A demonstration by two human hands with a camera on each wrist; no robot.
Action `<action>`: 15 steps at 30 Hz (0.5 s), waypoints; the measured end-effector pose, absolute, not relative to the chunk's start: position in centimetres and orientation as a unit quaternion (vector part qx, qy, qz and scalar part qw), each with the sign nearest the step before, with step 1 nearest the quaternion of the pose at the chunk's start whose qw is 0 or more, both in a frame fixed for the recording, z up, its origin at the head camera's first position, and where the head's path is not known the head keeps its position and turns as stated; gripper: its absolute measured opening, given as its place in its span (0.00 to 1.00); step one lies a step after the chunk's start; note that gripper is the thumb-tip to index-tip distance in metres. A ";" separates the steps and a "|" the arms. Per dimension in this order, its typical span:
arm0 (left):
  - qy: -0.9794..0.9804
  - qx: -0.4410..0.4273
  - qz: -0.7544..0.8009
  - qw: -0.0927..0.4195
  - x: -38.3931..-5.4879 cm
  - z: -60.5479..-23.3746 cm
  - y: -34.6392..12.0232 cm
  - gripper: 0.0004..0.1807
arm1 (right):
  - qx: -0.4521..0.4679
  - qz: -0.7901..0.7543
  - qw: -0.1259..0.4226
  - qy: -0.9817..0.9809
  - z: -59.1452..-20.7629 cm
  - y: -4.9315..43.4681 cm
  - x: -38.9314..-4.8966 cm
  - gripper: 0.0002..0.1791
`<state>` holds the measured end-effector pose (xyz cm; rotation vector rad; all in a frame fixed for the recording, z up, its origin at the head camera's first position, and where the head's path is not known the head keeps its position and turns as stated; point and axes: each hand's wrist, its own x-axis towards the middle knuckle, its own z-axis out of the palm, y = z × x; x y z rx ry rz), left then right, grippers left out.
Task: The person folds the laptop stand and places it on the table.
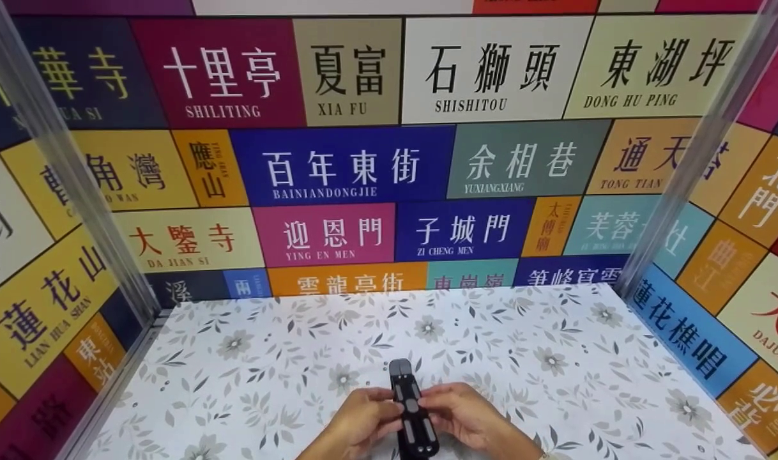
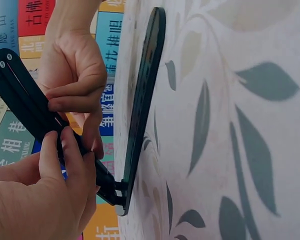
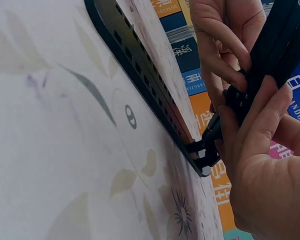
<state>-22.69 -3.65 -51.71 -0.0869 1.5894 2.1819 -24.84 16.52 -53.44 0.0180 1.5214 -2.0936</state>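
Note:
A black folding stand (image 1: 416,427) with grey pads is upright in front of me, near the front of the table. Its slotted lower bar (image 2: 145,100) lies along the cloth, and a hinge joins it to a raised upper arm (image 2: 25,95). My left hand (image 1: 365,416) pinches the raised part from the left side. From the right, my right hand (image 1: 460,415) holds the same part with thumb and fingers. In the right wrist view both hands meet around the middle of the raised arm, and the fingers partly hide its joint.
White cloth (image 1: 287,358) with grey flowers and leaves covers the table. Panels (image 1: 344,166) with coloured place-name signs stand behind it and at both sides. Clear plastic-like strips (image 1: 683,153) run up the corners.

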 end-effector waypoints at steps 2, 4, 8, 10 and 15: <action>0.592 -0.034 0.775 0.219 -22.6 -51.8 -3.7 0.24 | 0.012 -0.768 0.271 0.580 -53.5 16.4 -24.7 0.20; 0.615 -0.033 0.757 0.217 -22.6 -51.9 -3.7 0.24 | 0.020 -0.753 0.269 0.600 -53.6 16.3 -24.6 0.20; 0.676 -0.015 0.708 0.205 -22.6 -52.2 -3.6 0.24 | 0.020 -0.720 0.263 0.642 -53.8 16.3 -24.3 0.21; 0.706 -0.002 0.681 0.193 -22.5 -52.2 -3.5 0.23 | 0.013 -0.702 0.258 0.664 -53.8 16.2 -24.2 0.21; 0.766 0.024 0.624 0.154 -22.1 -52.2 -3.3 0.20 | -0.018 -0.643 0.232 0.729 -53.8 15.9 -24.0 0.19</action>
